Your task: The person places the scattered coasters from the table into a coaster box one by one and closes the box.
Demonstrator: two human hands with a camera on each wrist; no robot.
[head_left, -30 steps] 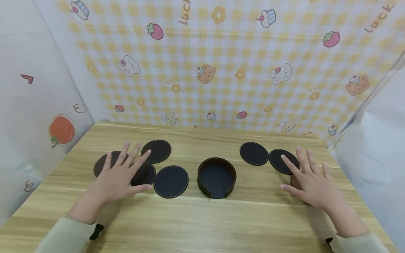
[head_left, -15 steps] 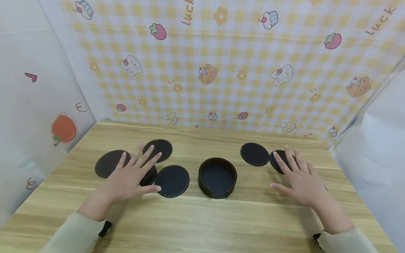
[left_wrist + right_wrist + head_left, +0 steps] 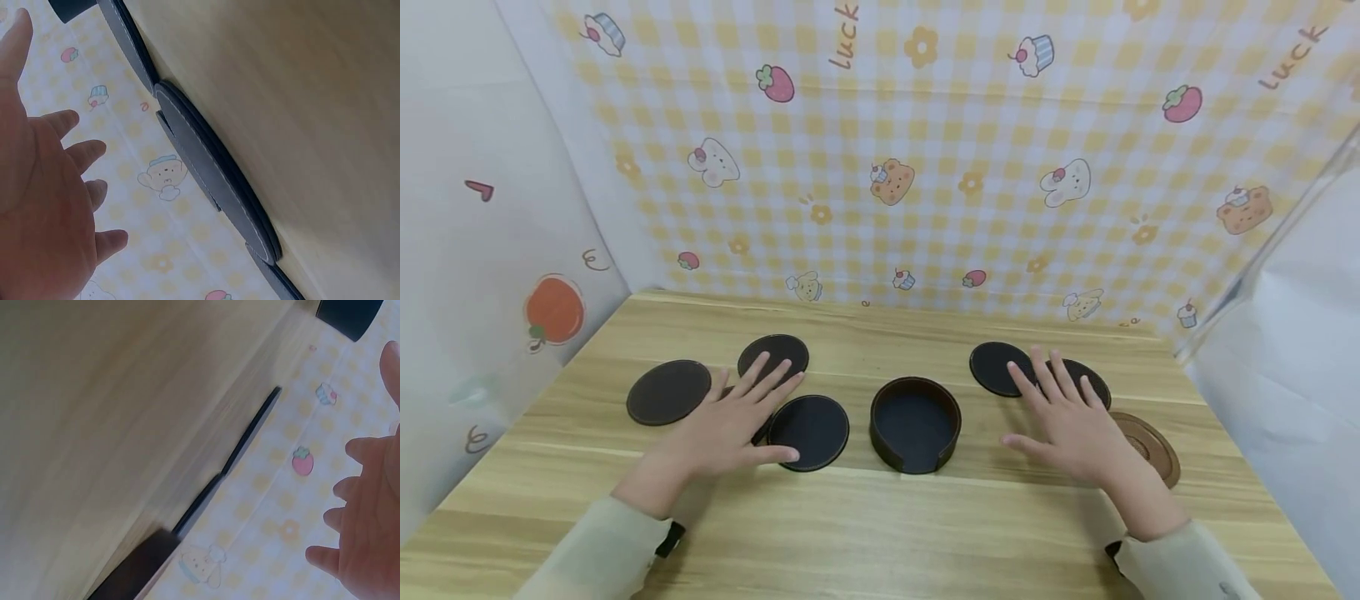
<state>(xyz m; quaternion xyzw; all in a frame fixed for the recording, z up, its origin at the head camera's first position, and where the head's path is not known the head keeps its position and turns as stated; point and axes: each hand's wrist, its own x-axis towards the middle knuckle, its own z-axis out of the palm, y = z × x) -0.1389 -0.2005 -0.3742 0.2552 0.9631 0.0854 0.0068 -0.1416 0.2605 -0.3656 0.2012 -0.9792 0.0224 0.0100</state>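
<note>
My left hand (image 3: pixel 722 433), palm down with fingers spread, hovers over a group of round black coasters on the left. One coaster (image 3: pixel 668 392) lies beyond its wrist side, another (image 3: pixel 772 344) behind its fingertips, a third (image 3: pixel 818 429) under its thumb tip; one more is mostly hidden beneath the hand. My right hand (image 3: pixel 1071 433) is likewise spread, holding nothing, over the right group: two black coasters (image 3: pixel 990 367) and a brown ridged disc (image 3: pixel 1159 454). Both wrist views show the left palm (image 3: pixel 50 200) and right palm (image 3: pixel 375 506) raised off the tabletop.
Between the hands stands a round black coaster holder (image 3: pixel 916 425) with a notch in its front wall. The wood-grain table (image 3: pixel 880 533) ends at a yellow checked cloth (image 3: pixel 850 242) behind. White sheets (image 3: pixel 467 292) hang at both sides.
Both hands have drifted inward toward the holder, staying spread. The brown disc, mostly covered before by the right hand, now shows. The far-left coaster is uncovered too. The coasters have not moved.
</note>
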